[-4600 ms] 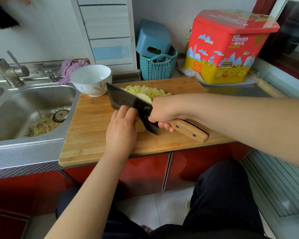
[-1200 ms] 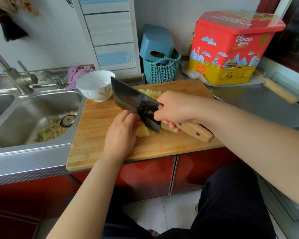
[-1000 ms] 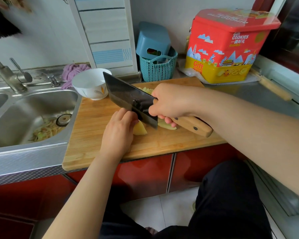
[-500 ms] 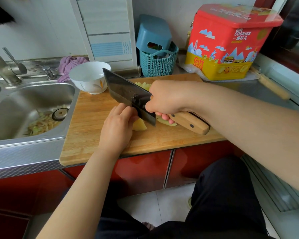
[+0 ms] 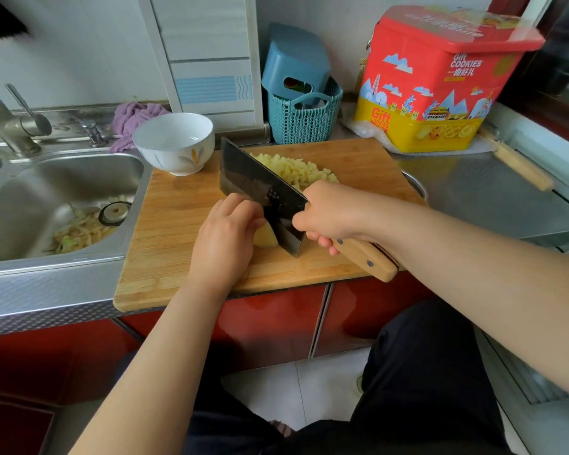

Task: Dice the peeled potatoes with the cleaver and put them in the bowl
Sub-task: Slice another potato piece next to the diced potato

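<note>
My right hand grips the wooden handle of the dark cleaver, whose blade stands edge-down on the wooden cutting board. My left hand presses down on a peeled potato piece, fingers curled right against the blade's left face. Most of that piece is hidden under the hand. A heap of diced potato lies behind the blade at the board's far side. The white bowl stands empty on the board's far left corner.
A steel sink holding peelings lies left of the board. Behind the board stand a teal basket and a red and yellow cookie tin. A wooden stick rests on the steel counter to the right.
The cleaver has come down beside my left fingers onto the potato piece. The slice seen right of the blade is now hidden by my right hand. Both hands stay in place.
</note>
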### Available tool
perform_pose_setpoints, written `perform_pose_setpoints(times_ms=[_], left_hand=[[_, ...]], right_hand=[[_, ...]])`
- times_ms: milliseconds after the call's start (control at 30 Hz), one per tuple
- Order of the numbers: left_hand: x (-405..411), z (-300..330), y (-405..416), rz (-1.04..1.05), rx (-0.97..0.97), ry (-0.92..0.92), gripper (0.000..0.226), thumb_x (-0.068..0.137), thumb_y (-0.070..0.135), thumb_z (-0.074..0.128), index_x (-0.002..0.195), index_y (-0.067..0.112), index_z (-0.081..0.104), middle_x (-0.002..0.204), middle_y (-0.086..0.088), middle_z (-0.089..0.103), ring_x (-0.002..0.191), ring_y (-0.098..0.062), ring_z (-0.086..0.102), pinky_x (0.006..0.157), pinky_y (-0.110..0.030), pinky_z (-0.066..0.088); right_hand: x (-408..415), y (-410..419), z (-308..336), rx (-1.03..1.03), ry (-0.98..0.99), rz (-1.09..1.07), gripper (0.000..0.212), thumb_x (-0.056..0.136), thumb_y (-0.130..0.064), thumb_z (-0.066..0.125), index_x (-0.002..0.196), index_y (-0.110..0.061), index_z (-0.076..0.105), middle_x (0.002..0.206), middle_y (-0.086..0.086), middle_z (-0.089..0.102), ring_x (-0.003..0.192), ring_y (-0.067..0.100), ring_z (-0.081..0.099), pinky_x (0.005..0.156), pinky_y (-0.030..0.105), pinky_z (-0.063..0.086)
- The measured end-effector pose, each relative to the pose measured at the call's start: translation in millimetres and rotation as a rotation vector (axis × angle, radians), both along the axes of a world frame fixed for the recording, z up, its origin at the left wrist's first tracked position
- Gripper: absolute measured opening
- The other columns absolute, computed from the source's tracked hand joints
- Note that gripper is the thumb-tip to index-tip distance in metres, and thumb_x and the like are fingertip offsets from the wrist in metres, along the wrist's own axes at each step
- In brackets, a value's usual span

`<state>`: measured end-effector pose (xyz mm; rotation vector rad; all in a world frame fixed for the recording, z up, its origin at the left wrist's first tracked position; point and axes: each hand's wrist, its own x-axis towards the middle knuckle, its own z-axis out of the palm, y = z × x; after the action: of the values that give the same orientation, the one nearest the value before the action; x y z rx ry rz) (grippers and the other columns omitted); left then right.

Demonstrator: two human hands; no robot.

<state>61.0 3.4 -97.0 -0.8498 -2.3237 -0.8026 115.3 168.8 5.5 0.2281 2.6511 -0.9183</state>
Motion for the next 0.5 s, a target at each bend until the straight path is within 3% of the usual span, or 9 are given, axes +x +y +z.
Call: perform_pose_setpoints(times_ms=[167, 333, 500], left_hand=[[1, 2, 0, -0.005, 0.004, 0.000, 0.007, 0.084, 0.002, 0.067, 0.088, 0.007, 0.065, 0.093, -0.006, 0.060, 0.083, -0.027, 0.056, 0.063, -0.035, 0.046], [2, 2, 0, -0.005, -0.005, -0.005, 0.006, 0.086, 0.001, 0.064, 0.090, 0.005, 0.064, 0.096, -0.007, 0.061, 0.084, -0.028, 0.056, 0.063, -0.041, 0.049], [3, 3, 0, -0.003, -0.013, 0.000, 0.006, 0.086, 0.000, 0.064, 0.089, 0.004, 0.064, 0.096, -0.008, 0.060, 0.083, -0.027, 0.055, 0.061, -0.036, 0.047]], right_hand=[[2, 1, 13, -0.016, 0.049, 0.024, 0.011, 0.091, -0.008, 0.048, 0.086, 0.000, 0.054, 0.066, 0.014, 0.054, 0.051, 0.022, 0.050, 0.044, 0.028, 0.047], [6, -3, 26, 0.001, 0.082, 0.056, 0.015, 0.091, -0.009, 0.049, 0.080, 0.000, 0.054, 0.059, 0.010, 0.054, 0.045, 0.020, 0.048, 0.041, 0.026, 0.045], [7, -3, 32, 0.012, 0.107, 0.057, 0.019, 0.089, -0.009, 0.050, 0.073, 0.000, 0.055, 0.053, 0.008, 0.055, 0.046, 0.022, 0.051, 0.044, 0.027, 0.047]])
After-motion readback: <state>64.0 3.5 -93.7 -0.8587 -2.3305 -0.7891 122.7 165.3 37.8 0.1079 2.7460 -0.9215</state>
